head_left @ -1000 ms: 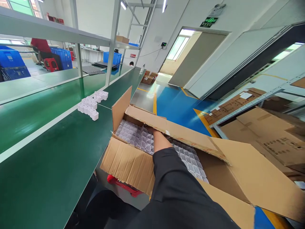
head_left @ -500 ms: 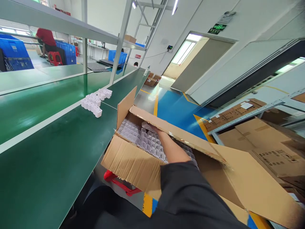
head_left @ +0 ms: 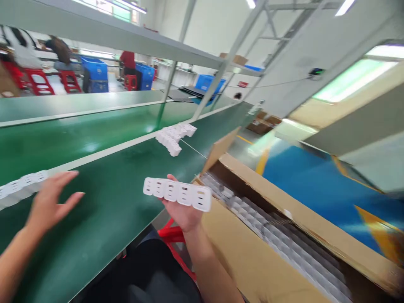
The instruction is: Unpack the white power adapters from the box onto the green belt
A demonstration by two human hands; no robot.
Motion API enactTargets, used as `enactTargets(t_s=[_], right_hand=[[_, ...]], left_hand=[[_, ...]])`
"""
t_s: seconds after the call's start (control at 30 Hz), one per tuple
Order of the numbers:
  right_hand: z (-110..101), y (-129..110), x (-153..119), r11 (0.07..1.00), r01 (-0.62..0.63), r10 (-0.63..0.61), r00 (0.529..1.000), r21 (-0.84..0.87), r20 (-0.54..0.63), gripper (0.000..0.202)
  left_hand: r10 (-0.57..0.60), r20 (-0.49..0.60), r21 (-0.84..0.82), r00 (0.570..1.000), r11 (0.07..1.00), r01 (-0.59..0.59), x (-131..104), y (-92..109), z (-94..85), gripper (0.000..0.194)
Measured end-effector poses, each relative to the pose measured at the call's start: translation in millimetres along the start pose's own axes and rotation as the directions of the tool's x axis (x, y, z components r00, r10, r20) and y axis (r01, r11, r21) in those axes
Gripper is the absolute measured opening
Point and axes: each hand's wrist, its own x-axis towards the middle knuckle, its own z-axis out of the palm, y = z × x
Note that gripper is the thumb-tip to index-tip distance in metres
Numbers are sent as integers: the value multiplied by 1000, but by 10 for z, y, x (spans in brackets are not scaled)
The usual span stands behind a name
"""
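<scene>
My right hand (head_left: 184, 214) is closed from below around a row of several white socket blocks (head_left: 177, 193), held side by side with their slotted faces turned toward me. The row is above the near edge of the green bench (head_left: 120, 198). My left hand (head_left: 52, 202) is over the bench at the left, fingers spread and thumb apart, with nothing in it. Just beyond its fingers stands another line of white blocks (head_left: 20, 187). A further cluster of white blocks (head_left: 173, 136) sits farther along the bench, beside the pale divider strip.
An open cardboard box (head_left: 246, 261) at my right holds a grid of pale dividers (head_left: 271, 229). A red stool (head_left: 175, 240) shows under the bench edge. Shelf posts (head_left: 232, 50) rise behind the bench. Several people sit in the background near blue crates (head_left: 94, 73).
My right hand has come out of the cardboard box and now carries a row of white socket blocks over the bench edge. My left hand has come into view as the camera turned left.
</scene>
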Motion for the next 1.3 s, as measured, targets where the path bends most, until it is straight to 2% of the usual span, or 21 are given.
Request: enactTargets(t_s=[0.07,0.13,0.23,0.37,0.47,0.57,0.6,0.63,0.67,0.7,0.77,0.83,0.93,1.0,1.1,1.23,1.3], right_hand=[[277,468,229,977,-197,179,964,78,196,74],[517,883,377,932,-348,293,890,103,350,77],[839,1313,499,867,-477,374,814,144,445,63],[1245,1589,688,803,-585,468,740,118,483,49],[1524,1761,856,761,-648,535,651,27,538,43],[1744,1978,981,692,-704,641,500,-158,582,41],[1797,2053,1011,673,-703,677,460,-229,574,40],[1837,2124,1036,662,-693,703,440,-287,559,38],[1864,2189,1057,668,-673,711,447,-319,543,36],[1877,2244,1077,689,-647,700,479,-326,529,34],[1869,2323,1116,741,-601,657,555,-300,511,33],[1837,2359,1153,776,-571,619,606,-270,499,37],[1801,2358,1190,797,-547,596,638,-258,487,44],[1801,2339,1196,799,-538,595,650,-268,473,50],[1816,2296,1190,787,-546,613,641,-286,462,62],[1818,2245,1175,785,-553,608,599,-279,522,71],[1812,2246,1158,795,-532,595,593,-291,542,73]], left_hand=[[53,87,-6,995,999,-52,-80,168,61,69],[72,146,-19,987,997,-70,-92,317,144,76],[-32,160,17,987,999,30,-76,369,174,72],[-224,159,145,962,969,202,-191,174,27,72],[-382,67,205,922,909,362,-394,-38,-102,72],[-558,8,181,829,817,548,-639,-253,-250,64],[-610,9,183,792,780,599,-710,-316,-313,62],[-655,20,200,755,743,639,-769,-372,-384,61],[-690,41,231,722,710,665,-811,-419,-462,60],[-712,68,272,699,687,674,-838,-458,-544,59],[-730,128,370,672,663,650,-855,-518,-710,58],[-748,161,472,644,631,615,-860,-571,-858,58],[-804,157,586,573,543,601,-912,-666,-1009,58],[-822,171,619,543,519,590,-971,-731,-1052,58],[-808,179,634,561,531,562,-1039,-795,-1056,57],[-754,139,636,642,565,526,-1067,-821,-1042,55],[-723,103,628,683,580,520,-1080,-829,-1047,56]])
